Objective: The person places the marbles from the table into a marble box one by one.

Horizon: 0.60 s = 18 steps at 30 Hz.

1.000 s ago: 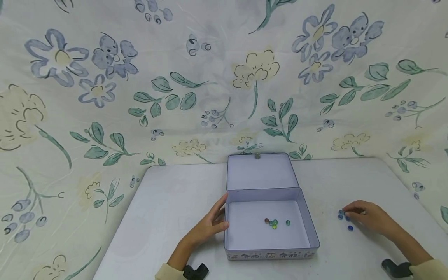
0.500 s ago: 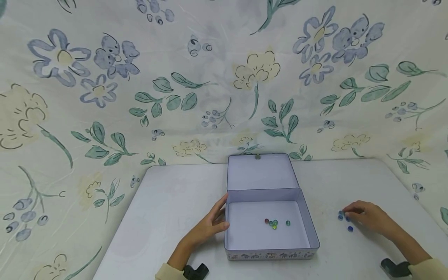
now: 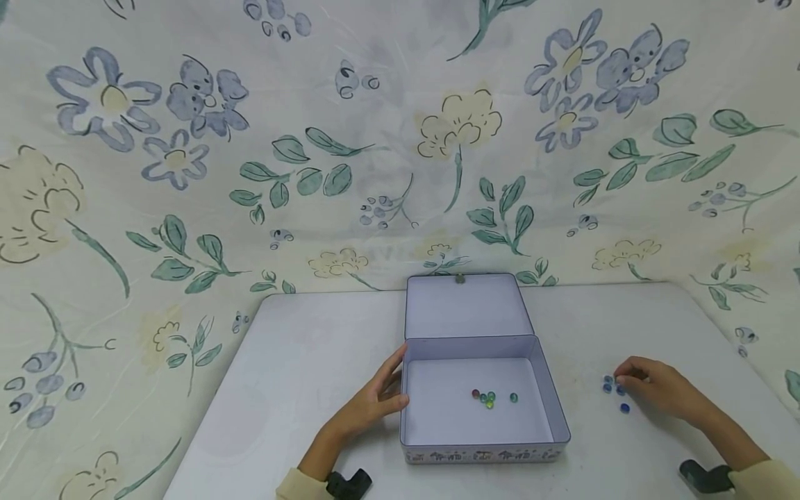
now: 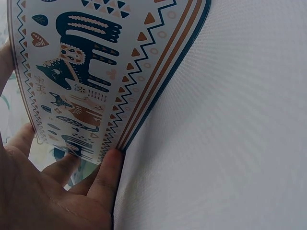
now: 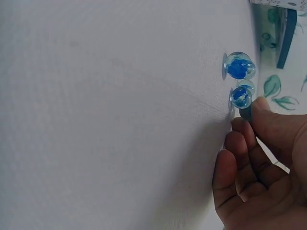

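An open lilac tin box (image 3: pixel 481 455) stands mid-table, its lid tipped back. Several small marbles (image 3: pixel 489 398), red, green and yellow, lie on its floor. My left hand (image 3: pixel 381 392) rests with straight fingers against the box's left wall; in the left wrist view the thumb (image 4: pixel 109 167) touches the lower edge of the patterned box side (image 4: pixel 86 72). To the right of the box, my right hand (image 3: pixel 646 383) sits beside a few blue marbles (image 3: pixel 607 384). In the right wrist view its thumb and fingertips (image 5: pixel 240 125) pinch a blue marble (image 5: pixel 245 113), with two more blue marbles (image 5: pixel 240 68) just beyond.
The white table (image 3: pixel 300 375) is backed and flanked by a floral cloth (image 3: pixel 400 139). One blue marble (image 3: pixel 624 407) lies apart, nearer to me. Black wrist mounts (image 3: pixel 350 482) show at the bottom edge.
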{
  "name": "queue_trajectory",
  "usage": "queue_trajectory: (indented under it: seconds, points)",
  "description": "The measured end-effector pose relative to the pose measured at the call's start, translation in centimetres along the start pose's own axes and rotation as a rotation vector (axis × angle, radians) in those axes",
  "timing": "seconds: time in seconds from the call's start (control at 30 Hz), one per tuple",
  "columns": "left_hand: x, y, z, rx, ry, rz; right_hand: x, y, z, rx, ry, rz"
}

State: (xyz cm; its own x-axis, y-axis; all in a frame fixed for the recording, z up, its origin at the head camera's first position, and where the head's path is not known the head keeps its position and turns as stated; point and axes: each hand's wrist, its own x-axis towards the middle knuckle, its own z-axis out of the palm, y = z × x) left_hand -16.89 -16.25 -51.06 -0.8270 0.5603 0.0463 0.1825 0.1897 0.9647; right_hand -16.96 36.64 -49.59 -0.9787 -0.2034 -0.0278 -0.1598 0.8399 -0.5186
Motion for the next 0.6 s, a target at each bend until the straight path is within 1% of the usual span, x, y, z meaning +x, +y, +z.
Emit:
queue_trajectory:
  seconds: [0.2, 0.47, 0.6]
  points:
    - [-0.01, -0.06, 0.04, -0.002, -0.004, -0.008, -0.01, 0.07, -0.14, 0.024, -0.012, 0.005]
    - [0.00, 0.21, 0.05, 0.002, -0.006, 0.010, 0.06, 0.03, -0.60, 0.072, -0.028, 0.045]
    - [-0.04, 0.37, 0.07, 0.005, -0.001, 0.010, 0.24, 0.07, -0.96, 0.074, -0.041, 0.026]
